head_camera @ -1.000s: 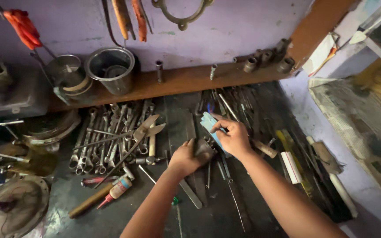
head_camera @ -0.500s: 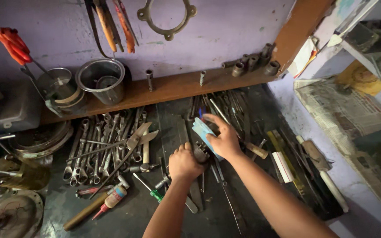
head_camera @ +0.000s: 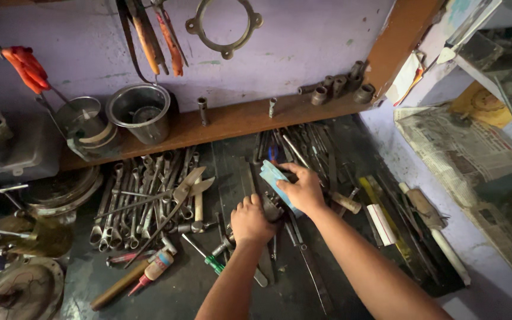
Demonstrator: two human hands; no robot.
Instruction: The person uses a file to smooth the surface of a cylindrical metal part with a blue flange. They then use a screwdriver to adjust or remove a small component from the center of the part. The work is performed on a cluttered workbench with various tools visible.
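Light blue flat pad (head_camera: 275, 181), rectangular with a worn, slightly curled upper corner, lying tilted just right of the frame's centre on the dark bench; its lower right part is covered by the right hand (head_camera: 304, 189), whose fingers grip its edge. Grey metal tool (head_camera: 269, 208), small and partly hidden, directly below the pad at centre frame, held under the closed left hand (head_camera: 250, 222).

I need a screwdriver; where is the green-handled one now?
In the head view, the green-handled screwdriver lies on the bench just left of the left hand, right of the red-capped tube.
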